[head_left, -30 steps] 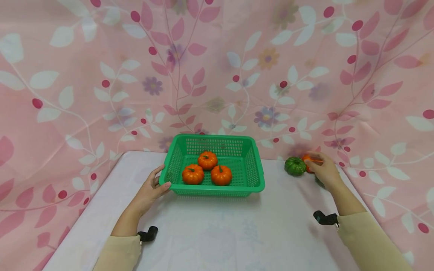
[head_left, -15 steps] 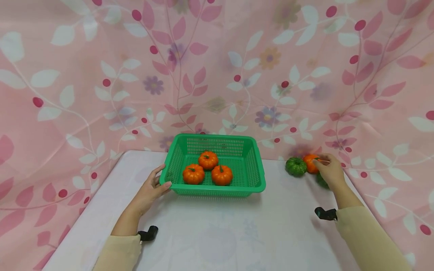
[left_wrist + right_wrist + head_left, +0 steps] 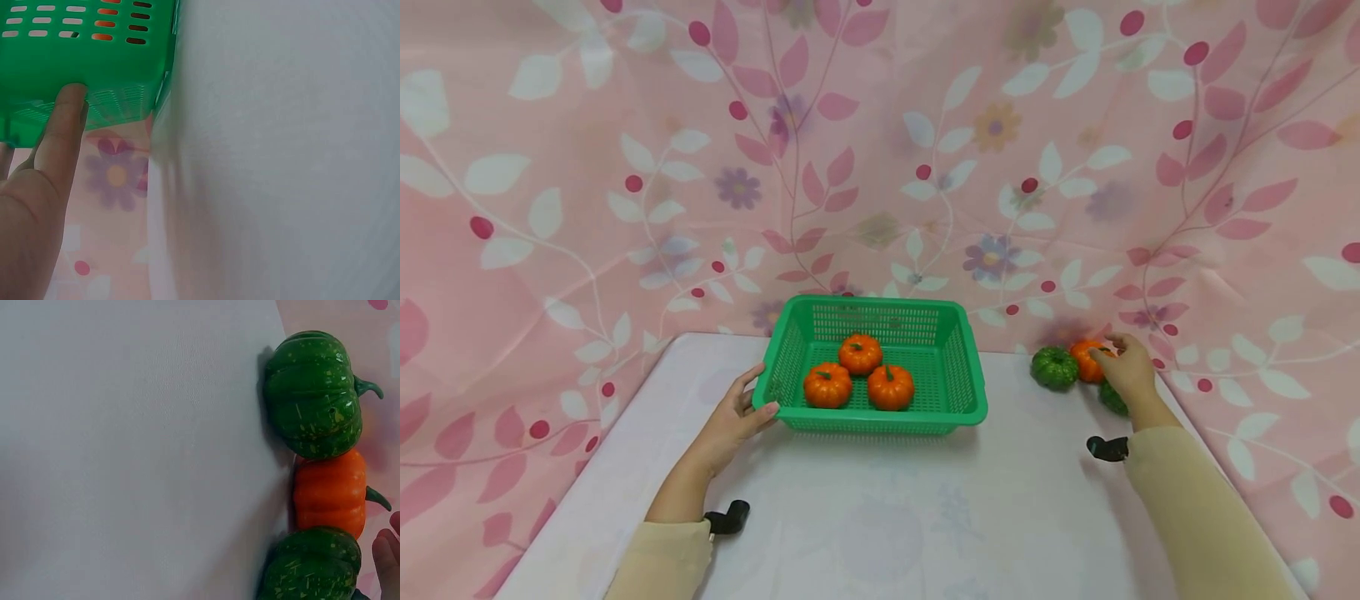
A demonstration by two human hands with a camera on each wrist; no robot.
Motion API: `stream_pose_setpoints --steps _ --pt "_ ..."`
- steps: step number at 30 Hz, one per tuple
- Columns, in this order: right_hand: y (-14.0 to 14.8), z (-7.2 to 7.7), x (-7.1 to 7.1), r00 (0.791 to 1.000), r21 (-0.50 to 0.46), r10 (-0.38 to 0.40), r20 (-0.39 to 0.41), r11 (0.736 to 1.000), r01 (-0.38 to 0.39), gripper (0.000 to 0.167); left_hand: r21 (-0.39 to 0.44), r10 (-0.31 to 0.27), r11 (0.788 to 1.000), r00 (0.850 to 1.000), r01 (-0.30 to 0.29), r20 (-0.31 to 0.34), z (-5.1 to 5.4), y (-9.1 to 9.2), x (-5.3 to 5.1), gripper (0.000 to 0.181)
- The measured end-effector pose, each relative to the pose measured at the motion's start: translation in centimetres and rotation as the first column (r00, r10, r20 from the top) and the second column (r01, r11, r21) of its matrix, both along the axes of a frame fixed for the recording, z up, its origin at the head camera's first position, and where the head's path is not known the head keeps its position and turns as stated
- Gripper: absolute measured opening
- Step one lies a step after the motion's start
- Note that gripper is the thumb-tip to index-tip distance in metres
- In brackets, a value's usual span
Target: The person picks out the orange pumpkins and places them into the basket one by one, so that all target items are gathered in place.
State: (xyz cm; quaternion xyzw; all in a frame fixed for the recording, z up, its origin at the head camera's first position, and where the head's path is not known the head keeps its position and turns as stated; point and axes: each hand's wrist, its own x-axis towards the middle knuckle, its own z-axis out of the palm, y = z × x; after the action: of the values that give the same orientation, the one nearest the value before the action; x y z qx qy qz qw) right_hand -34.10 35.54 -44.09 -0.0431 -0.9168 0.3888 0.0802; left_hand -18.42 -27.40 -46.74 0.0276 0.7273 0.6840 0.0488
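A green plastic basket [image 3: 962, 400] stands on the table with three orange pumpkins [image 3: 890, 388] inside. At its front left corner is my left hand [image 3: 730, 425], thumb against the front rim and fingers along the left side. In the left wrist view a straight digit [image 3: 67, 119] presses the basket wall [image 3: 119, 62]. At the right back, my right hand [image 3: 1127, 371] hovers beside another orange pumpkin [image 3: 331, 492], its fingers [image 3: 386, 553] loosely bent and apart from it. That pumpkin sits between two green pumpkins [image 3: 314, 394], touching both; the hand partly hides the nearer green pumpkin [image 3: 1111, 402].
A white cloth covers the table [image 3: 880, 517]. Pink floral fabric [image 3: 880, 167] hangs close behind the basket and pumpkins, and along the sides. A small black camera [image 3: 728, 518] sticks out at the left wrist, with another camera [image 3: 1107, 448] at the right.
My right hand has shifted slightly right, off the orange pumpkin, which shows more now. The right forearm has swung a little inward. My left hand and the basket stay put.
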Motion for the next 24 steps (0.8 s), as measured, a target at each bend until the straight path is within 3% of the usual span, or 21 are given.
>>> stream_pose_setpoints --steps 6,14,24 --pt "0.7 -0.5 -0.7 0.999 0.101 -0.001 0.039 0.995 -0.003 0.066 0.002 0.000 1.000 1.000 0.000 0.005 -0.1 -0.1 0.0 0.085" --pt "1.3 -1.0 -1.2 0.992 0.164 0.007 0.127 0.986 -0.028 0.076 0.005 0.001 1.000 1.000 -0.001 0.004 -0.1 -0.1 0.1 0.086" --pt "1.6 0.0 -1.1 0.961 0.201 0.064 0.269 0.972 -0.121 0.083 0.023 0.003 1.000 1.000 -0.003 -0.005 -0.1 -0.1 0.0 0.085"
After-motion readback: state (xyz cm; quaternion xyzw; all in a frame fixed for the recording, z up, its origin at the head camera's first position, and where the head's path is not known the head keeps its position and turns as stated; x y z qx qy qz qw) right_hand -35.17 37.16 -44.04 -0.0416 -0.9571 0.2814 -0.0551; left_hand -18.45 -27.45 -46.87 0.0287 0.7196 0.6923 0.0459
